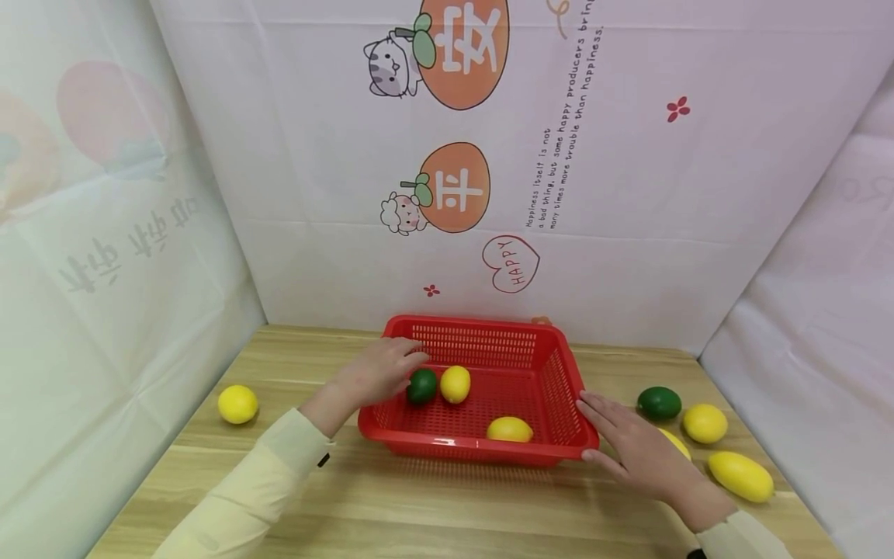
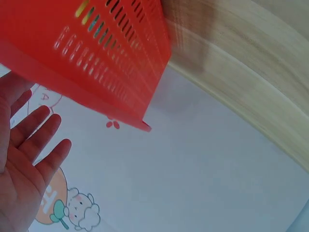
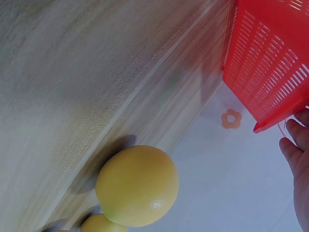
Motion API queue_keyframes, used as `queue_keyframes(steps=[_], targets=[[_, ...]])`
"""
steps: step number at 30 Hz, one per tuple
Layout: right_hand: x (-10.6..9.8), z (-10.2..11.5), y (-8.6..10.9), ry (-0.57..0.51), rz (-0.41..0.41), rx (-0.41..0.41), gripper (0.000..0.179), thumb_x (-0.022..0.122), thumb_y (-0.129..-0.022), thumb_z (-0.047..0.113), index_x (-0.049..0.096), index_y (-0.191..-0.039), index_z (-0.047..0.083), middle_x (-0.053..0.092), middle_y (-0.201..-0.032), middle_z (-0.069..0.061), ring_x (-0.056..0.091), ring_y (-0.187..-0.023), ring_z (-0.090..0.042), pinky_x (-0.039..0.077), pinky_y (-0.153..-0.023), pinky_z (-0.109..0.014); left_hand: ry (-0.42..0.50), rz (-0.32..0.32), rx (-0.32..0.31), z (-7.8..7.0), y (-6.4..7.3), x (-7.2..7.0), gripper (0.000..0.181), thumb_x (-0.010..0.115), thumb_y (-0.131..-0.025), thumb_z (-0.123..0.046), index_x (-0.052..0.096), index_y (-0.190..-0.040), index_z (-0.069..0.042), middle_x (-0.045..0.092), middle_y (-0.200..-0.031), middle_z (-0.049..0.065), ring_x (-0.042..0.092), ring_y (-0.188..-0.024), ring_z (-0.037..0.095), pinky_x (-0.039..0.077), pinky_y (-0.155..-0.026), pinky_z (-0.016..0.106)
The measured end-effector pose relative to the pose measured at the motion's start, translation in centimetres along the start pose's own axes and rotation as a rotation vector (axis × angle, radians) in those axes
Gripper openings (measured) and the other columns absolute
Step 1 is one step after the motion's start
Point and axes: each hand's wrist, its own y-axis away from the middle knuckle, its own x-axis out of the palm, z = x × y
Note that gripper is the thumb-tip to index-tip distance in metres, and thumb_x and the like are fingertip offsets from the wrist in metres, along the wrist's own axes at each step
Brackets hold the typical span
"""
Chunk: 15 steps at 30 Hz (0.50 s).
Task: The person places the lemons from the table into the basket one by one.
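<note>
A red plastic basket (image 1: 482,446) with slotted walls stands on the wooden table between both hands. My left hand (image 1: 380,371) is at its left rim, fingers loosely extended over the edge. In the left wrist view the spread fingers (image 2: 38,135) show beside the red rim. My right hand (image 1: 632,442) rests flat with straight fingertips at the right rim, as the right wrist view also shows. Inside the basket lie a dark green fruit (image 1: 422,387), a lemon (image 1: 455,384) next to it, and another lemon (image 1: 510,429) near the front wall.
One lemon (image 1: 238,404) sits at the table's left. Right of the basket lie a green fruit (image 1: 660,403), a round yellow fruit (image 1: 705,424), a long yellow fruit (image 1: 741,477) and a yellow fruit (image 1: 675,444) partly behind my right hand. A printed white cloth (image 1: 335,256) hangs behind.
</note>
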Motion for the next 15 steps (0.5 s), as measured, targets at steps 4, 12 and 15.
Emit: queue_keyframes(steps=[4, 12, 15], targets=[[0.0, 0.0, 0.0, 0.003, -0.01, -0.003, 0.068, 0.061, -0.092, 0.049, 0.05, -0.141, 0.004, 0.044, -0.147, -0.012, 0.048, -0.128, -0.034, 0.047, -0.095, -0.051, 0.019, -0.014, -0.036, 0.4, 0.5, -0.4, 0.049, 0.08, -0.081, -0.014, 0.062, -0.126, -0.007, 0.059, -0.128, 0.016, 0.057, -0.117, 0.031, 0.048, -0.097, 0.043], [0.0, 0.0, -0.1, 0.008, -0.03, -0.015, 0.068, 0.063, -0.091, 0.048, 0.051, -0.14, 0.003, 0.046, -0.146, -0.012, 0.049, -0.127, -0.034, 0.048, -0.094, -0.052, 0.009, -0.068, -0.095, 1.3, 1.8, -1.0, 0.051, 0.081, -0.08, -0.016, 0.062, -0.126, -0.007, 0.06, -0.126, 0.016, 0.059, -0.114, 0.031, 0.05, -0.094, 0.045], [0.1, 0.0, 0.0, 0.004, -0.028, -0.014, 0.068, 0.063, -0.091, 0.048, 0.051, -0.14, 0.003, 0.045, -0.146, -0.012, 0.049, -0.127, -0.034, 0.048, -0.094, -0.052, 0.017, -0.081, -0.115, 1.5, 2.3, -1.3, 0.053, 0.083, -0.078, -0.014, 0.062, -0.126, -0.007, 0.061, -0.126, 0.016, 0.059, -0.113, 0.031, 0.051, -0.093, 0.045]])
